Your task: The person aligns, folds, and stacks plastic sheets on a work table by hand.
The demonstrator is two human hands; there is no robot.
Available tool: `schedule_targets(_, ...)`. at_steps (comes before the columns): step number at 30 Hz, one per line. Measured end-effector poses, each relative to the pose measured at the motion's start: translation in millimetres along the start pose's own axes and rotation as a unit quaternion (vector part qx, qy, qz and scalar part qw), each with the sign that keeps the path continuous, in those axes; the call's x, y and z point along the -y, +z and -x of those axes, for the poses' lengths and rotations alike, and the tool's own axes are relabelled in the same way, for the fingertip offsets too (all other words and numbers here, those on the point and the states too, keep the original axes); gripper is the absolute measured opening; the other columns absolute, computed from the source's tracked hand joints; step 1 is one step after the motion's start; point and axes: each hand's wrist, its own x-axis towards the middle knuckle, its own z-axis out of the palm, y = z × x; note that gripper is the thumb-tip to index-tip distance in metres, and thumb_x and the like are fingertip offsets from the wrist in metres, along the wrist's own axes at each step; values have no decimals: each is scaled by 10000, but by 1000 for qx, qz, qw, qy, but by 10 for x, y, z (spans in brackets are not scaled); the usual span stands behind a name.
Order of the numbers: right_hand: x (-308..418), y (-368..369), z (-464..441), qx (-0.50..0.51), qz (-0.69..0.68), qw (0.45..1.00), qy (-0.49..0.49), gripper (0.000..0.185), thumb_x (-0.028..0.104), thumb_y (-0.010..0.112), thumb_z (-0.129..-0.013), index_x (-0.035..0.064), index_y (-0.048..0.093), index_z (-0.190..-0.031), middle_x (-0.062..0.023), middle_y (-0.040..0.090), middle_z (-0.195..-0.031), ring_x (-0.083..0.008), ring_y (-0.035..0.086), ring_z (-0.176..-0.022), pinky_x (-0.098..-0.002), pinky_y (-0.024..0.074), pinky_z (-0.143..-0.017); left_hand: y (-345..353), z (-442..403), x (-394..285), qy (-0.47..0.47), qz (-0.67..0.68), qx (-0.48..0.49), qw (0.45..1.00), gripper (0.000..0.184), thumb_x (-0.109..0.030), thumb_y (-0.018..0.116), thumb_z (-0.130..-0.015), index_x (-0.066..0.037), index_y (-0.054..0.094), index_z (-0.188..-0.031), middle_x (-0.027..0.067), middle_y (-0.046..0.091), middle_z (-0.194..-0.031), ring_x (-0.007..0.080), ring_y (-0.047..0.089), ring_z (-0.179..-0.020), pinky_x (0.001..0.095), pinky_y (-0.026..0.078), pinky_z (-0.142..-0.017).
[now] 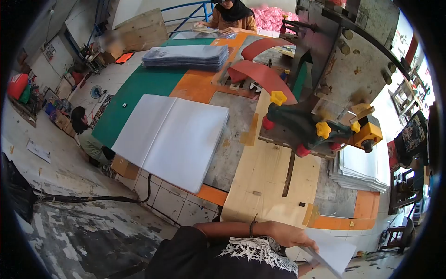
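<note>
My left hand (293,235) reaches across my body at the bottom, with a dark band on the wrist. Its fingers are closed on the edge of white sheets (335,252), which hang beyond the near edge of the table. Only a small part of my right hand (304,269) shows below these sheets; its fingers are hidden. Above my hands lies a tan board (265,183) with a dark slot. An open stack of large white sheets (183,130) rests to the left of the board. More white sheets (362,162) are piled at the right.
A machine (320,116) with yellow knobs and a yellow switch box stands over the board's far end. Red curved strips (262,74) lie beside it. Farther back are a clear-wrapped stack (186,56) and a person (232,21) at the table. Another person (90,139) sits low at left.
</note>
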Motion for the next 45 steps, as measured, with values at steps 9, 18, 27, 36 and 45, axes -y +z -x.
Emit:
schedule_targets(9,34,255,136,73,8,997,18,290,268,595,-954,23,592,-1110,-132,588,-1077,-233,546,-941,-374,452,-820,-239,239,-438,-3,-40,-64,997,570,78,509,-861,-162,549,-1376,204,686,-1023,331,663,-882,412,494,-788)
schedule_targets(18,192,667,87,186,-3,982,3,213,225,631,-928,37,591,-1019,-112,586,-992,-212,542,-849,-346,457,-725,-497,1452,-722,40,-79,-324,942,332,16,544,-952,-3,595,-1279,161,691,-1125,316,670,-955,379,507,-816)
schedule_targets(27,613,2062,306,613,-188,767,-40,154,182,666,-901,51,591,-928,-92,585,-908,-191,537,-758,-318,462,-631,-24,3235,-1376,36,-219,-849,480,380,-57,572,-937,1,495,-1305,135,644,-1119,214,637,-952,346,528,-828)
schedule_targets(36,325,3953,2226,771,-17,627,111,290,207,697,-927,11,603,-1118,-48,631,-1030,-135,601,-915,-320,504,-762,-1157,5136,-2805,-99,-252,-810,520,461,-196,583,-989,-32,467,-1405,83,693,-1090,116,641,-835,277,518,-783)
schedule_targets(45,-646,4133,2452,742,126,636,172,358,149,684,-928,-36,536,-1197,-83,658,-970,-146,652,-803,-294,563,-656,-1732,6327,-1512,-629,-341,-648,263,757,-651,598,-855,-50,591,-1316,192,635,-1266,347,600,-1179,454,441,-1005)
